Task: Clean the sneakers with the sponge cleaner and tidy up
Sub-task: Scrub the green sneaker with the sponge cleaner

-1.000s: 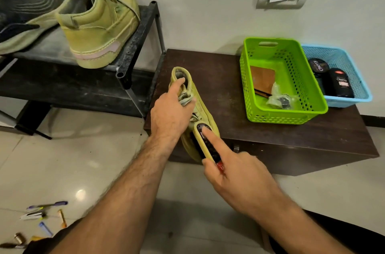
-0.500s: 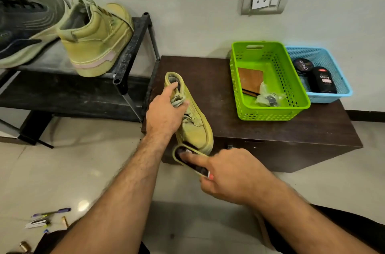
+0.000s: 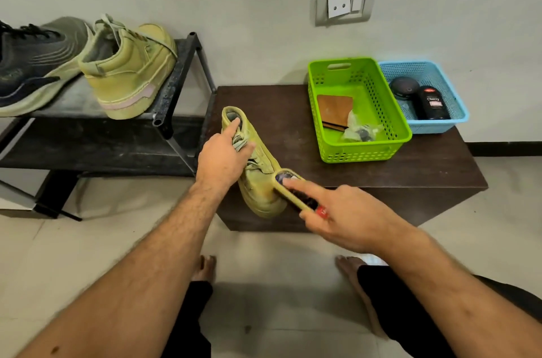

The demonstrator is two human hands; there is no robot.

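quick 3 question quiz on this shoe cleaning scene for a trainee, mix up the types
1. True or false: the left hand holds the sneaker at its collar and laces.
2. Multiple choice: the matching sneaker stands on A) the shoe rack B) the floor C) the green basket.
3. Fill in: the right hand presses the sponge cleaner against the sneaker's ____ end.

Key
1. True. The sneaker stands on the dark cabinet, steadied from above.
2. A, beside a dark sneaker.
3. Toe. The index finger lies along the cleaner's back.
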